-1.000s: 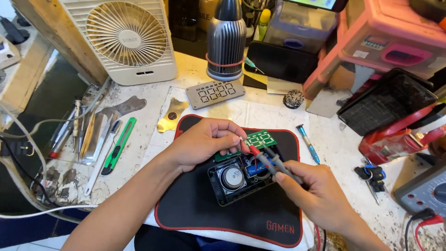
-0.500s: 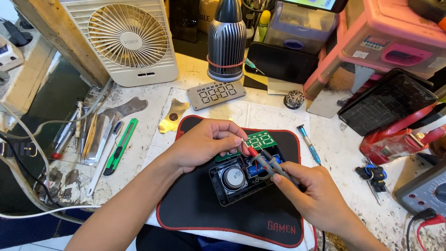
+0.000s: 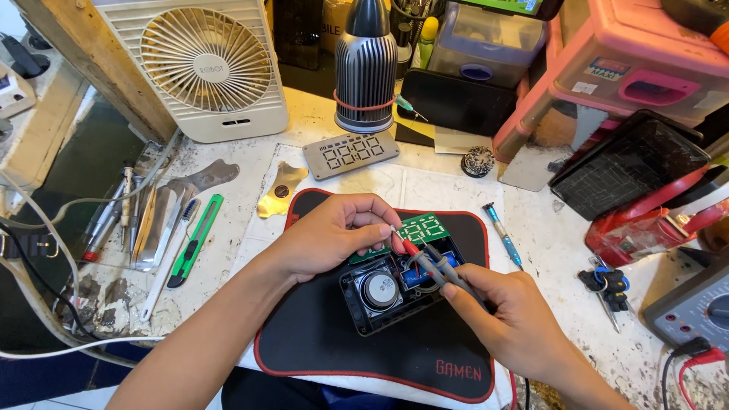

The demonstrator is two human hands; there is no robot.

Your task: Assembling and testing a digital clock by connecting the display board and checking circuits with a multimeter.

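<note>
On the black red-edged rubber mat (image 3: 319, 342) sits the opened black plastic gadget (image 3: 380, 292); since a second ago it has barely shifted. Left hand (image 3: 334, 231) pinches its green circuit board (image 3: 425, 228); right hand (image 3: 516, 319) grips both meter probes (image 3: 429, 262), pressed there.

Electronics repair bench: multimeter (image 3: 695, 307), screwdrivers (image 3: 503, 234).

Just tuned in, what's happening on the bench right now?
A person is bent over an opened black device on a black mat. The left hand steadies the green circuit board at its top, while the right hand holds a red probe and a black probe with tips at the board's edge. A multimeter sits at the right.
</note>
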